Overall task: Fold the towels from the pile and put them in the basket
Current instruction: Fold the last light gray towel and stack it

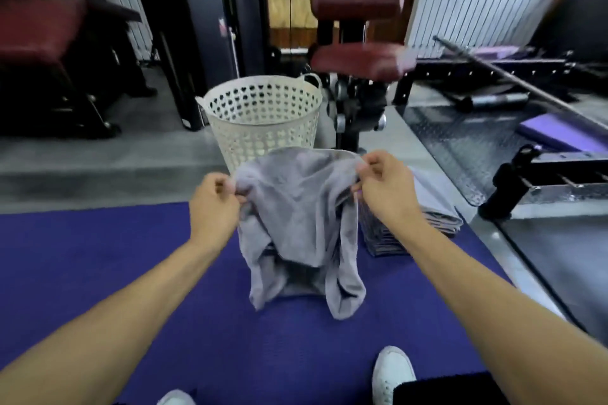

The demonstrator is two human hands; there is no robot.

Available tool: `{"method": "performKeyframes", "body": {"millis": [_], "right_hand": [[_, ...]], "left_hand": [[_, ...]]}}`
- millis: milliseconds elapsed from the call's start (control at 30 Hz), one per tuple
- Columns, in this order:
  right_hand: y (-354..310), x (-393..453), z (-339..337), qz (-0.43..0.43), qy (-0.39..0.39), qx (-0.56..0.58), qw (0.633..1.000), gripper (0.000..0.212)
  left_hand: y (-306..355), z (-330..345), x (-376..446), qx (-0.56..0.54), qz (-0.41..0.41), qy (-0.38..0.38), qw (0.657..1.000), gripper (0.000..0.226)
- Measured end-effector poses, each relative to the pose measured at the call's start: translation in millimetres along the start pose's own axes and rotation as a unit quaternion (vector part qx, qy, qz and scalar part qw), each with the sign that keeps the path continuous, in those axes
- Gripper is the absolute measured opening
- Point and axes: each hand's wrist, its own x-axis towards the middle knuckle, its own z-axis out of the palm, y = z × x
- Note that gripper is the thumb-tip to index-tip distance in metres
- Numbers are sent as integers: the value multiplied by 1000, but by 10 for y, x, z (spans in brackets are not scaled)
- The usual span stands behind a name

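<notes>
Head view, step in hand: opening out one grey towel (297, 223) so it can be folded; I judge the fold itself not yet begun, since the cloth hangs bunched and twisted.
Left hand (215, 205): at 9 o'clock of the towel, fingers curled and pinching its upper edge at that side.
Right hand (383, 187): at 3 o'clock of the towel, thumb and fingers clamped on the opposite end of the same edge.
Doing it well: find the two true corners first, as both grips look to sit on gathered cloth and not on corners. Draw the hands apart until the top edge runs straight, give a light shake so the twisted lower part drops flat, then lay it on the mat (115, 256) before halving it.
Risk: folding while the lower folds are still rolled in would, I think, leave a lumpy bundle.
Towel, where: held up at the middle of the view above the purple mat, its lower end hanging down towards it; whether it touches the mat I cannot tell.
Towel, look: soft, pale grey, limp; the upper part stretched in a shallow arc, the lower part in two rolled lobes with a dark hollow between.
Pile (411, 227): flat grey towels stacked at 3 o'clock of the held one, partly behind the right forearm.
Basket (263, 115): white, perforated, upright at 12 o'clock just beyond the towel; what is inside cannot be made out.
</notes>
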Motion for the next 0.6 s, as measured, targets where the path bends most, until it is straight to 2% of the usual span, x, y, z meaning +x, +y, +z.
{"method": "performKeyframes", "body": {"millis": [100,133,200,267,300,367,433,500,533,600], "right_hand": [[68,-360,-36,17,-143,-137,980,13],[87,-431,-53,18,-147,-161,976,15],[25,-513,-124,1,-82,-145,986,16],[-8,-565,-183,-14,-25,-71,997,15],[-28,-594,-217,-9,-20,-59,998,15],[-34,-694,-251,23,-60,-98,993,19],[-54,-773,-262,13,-73,-120,990,22],[-125,-771,-277,-29,-38,-105,993,16],[-141,-747,-277,-37,-21,-94,995,13],[-106,-704,-254,-18,-33,-101,994,12]], "left_hand": [[-108,-103,-394,128,-32,-107,985,16],[-100,-129,-476,132,-16,-92,987,15],[62,-205,-570,94,59,-19,994,11],[191,-274,-646,87,83,-15,993,10],[230,-295,-688,90,63,-38,993,11],[236,-336,-775,79,-13,-74,994,14],[252,-350,-800,58,-2,-37,998,15],[339,-350,-793,36,41,9,998,14],[362,-333,-783,39,45,14,998,14],[323,-263,-761,93,-2,-11,996,16]]}}
